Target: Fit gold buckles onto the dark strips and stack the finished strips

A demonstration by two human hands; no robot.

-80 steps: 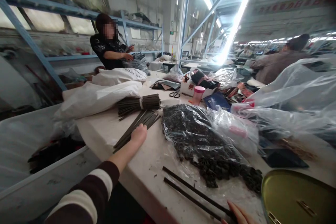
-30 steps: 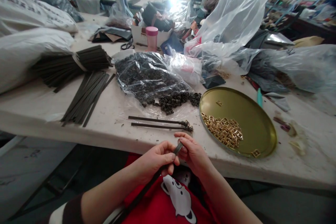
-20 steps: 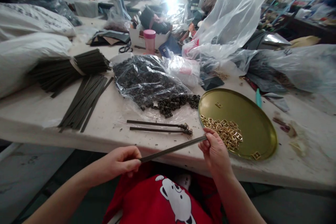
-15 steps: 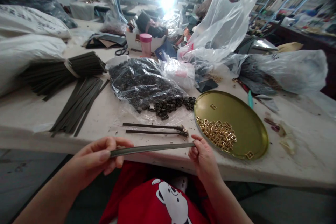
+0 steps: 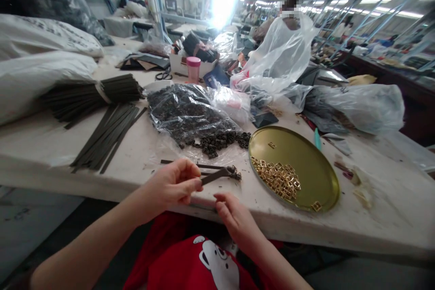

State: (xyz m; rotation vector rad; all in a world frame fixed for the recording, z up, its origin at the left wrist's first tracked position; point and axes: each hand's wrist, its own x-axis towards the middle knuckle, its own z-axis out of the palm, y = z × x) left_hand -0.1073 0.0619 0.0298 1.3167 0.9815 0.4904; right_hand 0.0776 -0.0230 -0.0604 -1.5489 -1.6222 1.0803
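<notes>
My left hand (image 5: 176, 184) pinches a dark grey-brown strap (image 5: 215, 176) between thumb and fingers. The strap's short visible end points up and right, above two finished-looking straps (image 5: 214, 166) lying on the table with dark loops and gold buckles at their right ends. My right hand (image 5: 234, 217) is just below and right of that end, apart from it, fingers stretched out and holding nothing visible. To its right, a gold-coloured round tray (image 5: 306, 163) bears a heap of gold square buckles (image 5: 277, 179). Small black loops (image 5: 220, 142) spill from a clear plastic bag (image 5: 190, 111).
Loose straps (image 5: 105, 136) and a tied strap bundle (image 5: 91, 95) lie at the left, beside white sacks (image 5: 44, 72). A pink-lidded jar (image 5: 193, 71), scissors (image 5: 163, 75) and plastic bags (image 5: 360, 104) stand farther back. A teal tool (image 5: 317, 139) lies behind the tray.
My right hand has let go of the strap's end and moved down and left. My left hand has moved right and up with the strap, which now tilts upward.
</notes>
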